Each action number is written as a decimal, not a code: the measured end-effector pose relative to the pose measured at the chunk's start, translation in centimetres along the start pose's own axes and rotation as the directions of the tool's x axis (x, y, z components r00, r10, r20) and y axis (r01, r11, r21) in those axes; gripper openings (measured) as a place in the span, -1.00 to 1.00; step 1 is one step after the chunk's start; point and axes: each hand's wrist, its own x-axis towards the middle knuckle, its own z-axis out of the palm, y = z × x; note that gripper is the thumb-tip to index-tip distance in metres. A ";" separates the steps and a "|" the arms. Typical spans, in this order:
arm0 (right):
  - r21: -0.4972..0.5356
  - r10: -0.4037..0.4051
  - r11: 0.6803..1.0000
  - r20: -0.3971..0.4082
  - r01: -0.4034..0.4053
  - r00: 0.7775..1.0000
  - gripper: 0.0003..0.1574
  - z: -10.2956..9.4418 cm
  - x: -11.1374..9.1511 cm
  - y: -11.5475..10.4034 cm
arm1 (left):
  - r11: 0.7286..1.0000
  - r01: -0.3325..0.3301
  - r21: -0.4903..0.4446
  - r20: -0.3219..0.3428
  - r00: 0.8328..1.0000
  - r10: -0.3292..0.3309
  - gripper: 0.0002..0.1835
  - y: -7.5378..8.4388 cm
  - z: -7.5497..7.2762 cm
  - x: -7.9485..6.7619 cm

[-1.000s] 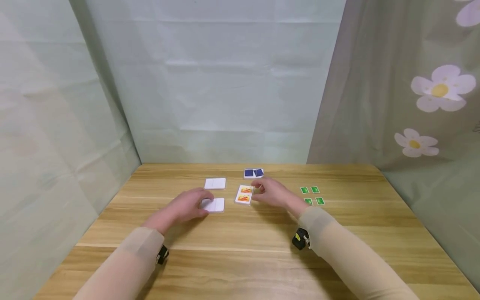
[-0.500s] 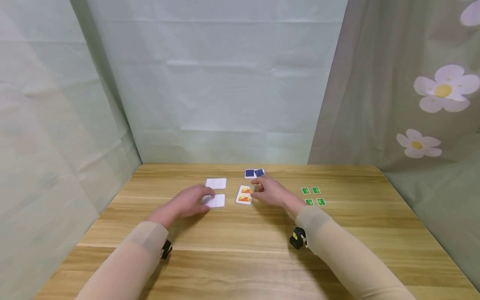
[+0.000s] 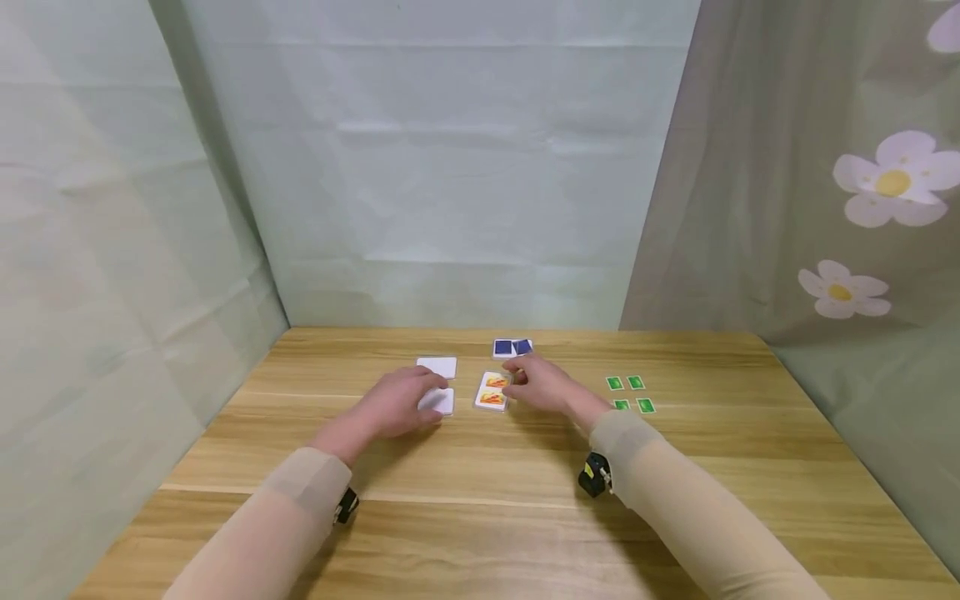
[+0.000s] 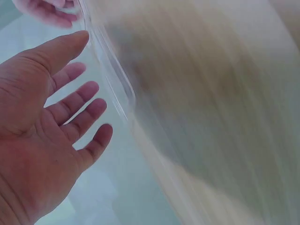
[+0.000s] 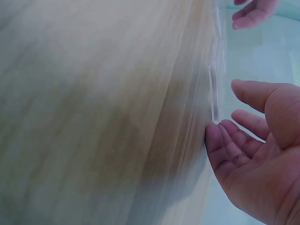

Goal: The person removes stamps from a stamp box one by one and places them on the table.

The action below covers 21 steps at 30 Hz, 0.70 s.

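In the head view my left hand [image 3: 393, 404] lies over the left part of a white card in a clear holder [image 3: 441, 402]. The left wrist view shows its fingers [image 4: 96, 108] loosely spread beside the holder's clear edge [image 4: 119, 79]. My right hand [image 3: 546, 385] is at the right edge of a white card with two orange pictures [image 3: 491, 390], thumb and fingers apart. In the right wrist view its outer fingertips [image 5: 214, 133] meet the corner of a clear holder [image 5: 214, 93].
Behind the left holder lies another white card [image 3: 438, 367]. A card with two dark blue squares [image 3: 513, 347] sits at the back. Several small green squares [image 3: 636, 382] lie to the right on the wooden table [image 3: 510, 533]. Cloth hangs behind and at both sides.
The near white card has shifted slightly away from me, toward the one behind it. My left hand has moved right over it. My right hand stays by the orange-picture card.
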 end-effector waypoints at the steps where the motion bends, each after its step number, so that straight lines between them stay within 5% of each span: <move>1: -0.001 0.001 1.000 0.000 -0.001 1.000 -0.34 0.0 0.0 0.1 | 1.000 0.007 0.005 0.001 1.000 -0.007 -0.47 0.4 0.1 0.2; 10: -0.028 -0.045 0.999 0.008 0.045 0.999 -0.39 0.1 0.4 0.2 | 0.999 0.042 -0.004 0.024 0.999 -0.042 -0.47 3.7 1.4 2.1; 21: -0.025 -0.105 0.994 0.007 0.105 0.994 -0.57 0.5 0.5 0.4 | 0.999 0.046 0.019 0.001 0.999 -0.046 -0.46 5.2 1.9 3.1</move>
